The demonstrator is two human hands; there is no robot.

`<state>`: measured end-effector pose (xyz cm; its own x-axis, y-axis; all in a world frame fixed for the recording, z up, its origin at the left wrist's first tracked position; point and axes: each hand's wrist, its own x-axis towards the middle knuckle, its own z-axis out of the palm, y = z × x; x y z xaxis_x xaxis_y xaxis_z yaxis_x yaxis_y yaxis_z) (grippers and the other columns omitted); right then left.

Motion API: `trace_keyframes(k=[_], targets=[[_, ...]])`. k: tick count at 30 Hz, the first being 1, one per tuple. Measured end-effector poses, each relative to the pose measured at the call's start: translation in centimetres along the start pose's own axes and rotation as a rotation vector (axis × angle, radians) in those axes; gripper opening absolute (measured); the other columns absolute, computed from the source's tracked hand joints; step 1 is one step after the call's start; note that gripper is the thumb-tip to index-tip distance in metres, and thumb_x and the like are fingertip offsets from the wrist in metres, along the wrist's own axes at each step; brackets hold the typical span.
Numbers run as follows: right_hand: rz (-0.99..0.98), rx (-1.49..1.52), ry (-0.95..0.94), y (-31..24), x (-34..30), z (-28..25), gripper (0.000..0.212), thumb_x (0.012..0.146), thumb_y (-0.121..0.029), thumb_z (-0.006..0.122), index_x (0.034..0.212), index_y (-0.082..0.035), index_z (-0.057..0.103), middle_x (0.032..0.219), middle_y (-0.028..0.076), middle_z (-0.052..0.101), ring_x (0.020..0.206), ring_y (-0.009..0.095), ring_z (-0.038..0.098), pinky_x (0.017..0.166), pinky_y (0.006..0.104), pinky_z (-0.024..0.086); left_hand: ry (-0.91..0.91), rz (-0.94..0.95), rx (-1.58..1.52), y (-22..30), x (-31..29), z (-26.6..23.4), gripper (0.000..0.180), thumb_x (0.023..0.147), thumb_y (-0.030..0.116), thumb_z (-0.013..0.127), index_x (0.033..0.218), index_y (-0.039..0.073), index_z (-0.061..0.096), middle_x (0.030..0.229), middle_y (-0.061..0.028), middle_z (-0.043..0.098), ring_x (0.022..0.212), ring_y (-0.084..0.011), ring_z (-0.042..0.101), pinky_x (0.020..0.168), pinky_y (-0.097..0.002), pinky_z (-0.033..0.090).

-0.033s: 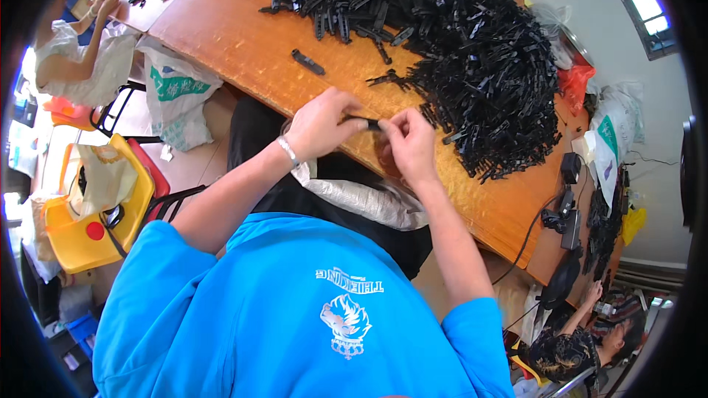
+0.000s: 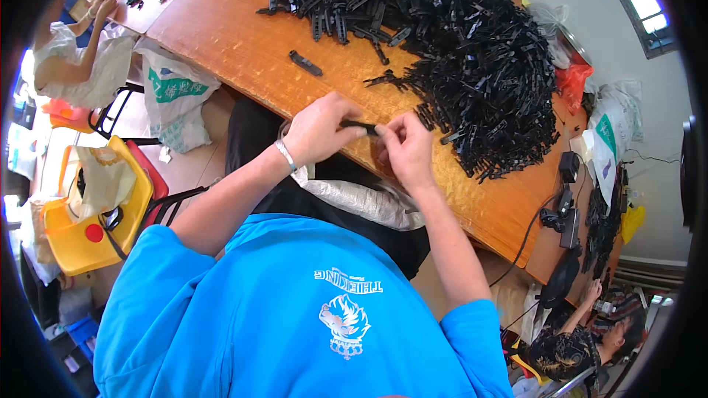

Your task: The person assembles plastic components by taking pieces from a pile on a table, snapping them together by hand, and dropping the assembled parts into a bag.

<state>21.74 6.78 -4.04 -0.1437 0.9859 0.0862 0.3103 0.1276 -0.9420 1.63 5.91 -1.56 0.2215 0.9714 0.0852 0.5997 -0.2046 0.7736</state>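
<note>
A slim black plastic piece (image 2: 359,126) is held level between my two hands, above the near edge of the wooden table. My left hand (image 2: 321,130), a pale band on its wrist, pinches one end with closed thumb and fingers. At the other end, the thumb and fingertips of my right hand (image 2: 408,149) close on the same piece and partly cover it. One loose black plastic piece (image 2: 305,63) lies on the table beyond my left hand. Past my right hand spreads a big heap of similar black pieces (image 2: 479,81).
The wooden table (image 2: 221,37) runs diagonally. A white sack (image 2: 361,203) lies across my lap. Black adapters with cables (image 2: 569,210) sit at the table's right end. A yellow chair (image 2: 110,206) stands at left. Other people work at far left (image 2: 81,59) and lower right (image 2: 568,346).
Both hands have shifted very slightly, and a little more of the black plastic piece shows between them. The heap and the loose piece lie as before.
</note>
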Motion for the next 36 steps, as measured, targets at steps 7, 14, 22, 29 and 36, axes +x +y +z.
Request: trace_keyframes(k=[7,14,22,29,36], targets=[[0.233,0.121,-0.256,-2.9,-3.2,-2.6,0.014,0.091,-0.012,0.068,0.085,-0.002,0.062,0.067,0.007,0.065,0.056,0.012,0.061,0.05,0.0282,0.046,-0.097,0.197,0.157,0.7,-3.6,0.3,0.024,0.072,0.016,0.077,0.087,0.007,0.06,0.088,-0.0106,0.057,0.089,-0.0321,0.057,0.075,-0.0423,0.047],[-0.229,-0.779,0.179,0.2,0.7,-5.7,0.016,0.085,-0.017,0.071,0.091,-0.006,0.062,0.086,0.011,0.061,0.071,0.033,0.065,0.063,0.0444,0.051,-0.105,0.144,0.296,-2.4,-7.2,1.7,0.024,0.072,0.016,0.077,0.091,0.008,0.065,0.09,-0.0084,0.059,0.093,-0.0296,0.058,0.077,-0.0403,0.051],[0.08,-0.525,0.035,-0.8,2.5,-2.5,0.02,0.086,-0.02,0.072,0.083,-0.001,0.064,0.068,0.015,0.067,0.066,0.033,0.066,0.061,0.0389,0.052,-0.083,0.211,0.186,-3.1,-6.9,1.8,0.019,0.079,0.011,0.072,0.097,0.007,0.068,0.094,-0.0089,0.064,0.091,-0.0294,0.062,0.078,-0.0386,0.053],[-0.463,-0.725,-0.105,-3.6,2.6,-1.9,0.022,0.085,0.0,0.06,0.103,-0.011,0.067,0.103,0.008,0.062,0.086,0.031,0.067,0.069,0.0403,0.055,0.363,0.29,0.337,-4.3,-1.1,-4.5,0.024,0.079,0.001,0.065,0.103,0.006,0.067,0.104,-0.0106,0.063,0.098,-0.0317,0.06,0.081,-0.0394,0.051],[-0.582,-0.779,-0.278,-2.5,3.6,-0.5,0.016,0.085,-0.005,0.064,0.099,-0.011,0.067,0.102,0.008,0.062,0.084,0.032,0.066,0.069,0.0416,0.055,0.283,0.237,0.531,-8.1,4.7,-5.8,0.023,0.08,0.008,0.068,0.104,0.008,0.068,0.106,-0.0087,0.062,0.107,-0.0301,0.055,0.089,-0.0402,0.047]])
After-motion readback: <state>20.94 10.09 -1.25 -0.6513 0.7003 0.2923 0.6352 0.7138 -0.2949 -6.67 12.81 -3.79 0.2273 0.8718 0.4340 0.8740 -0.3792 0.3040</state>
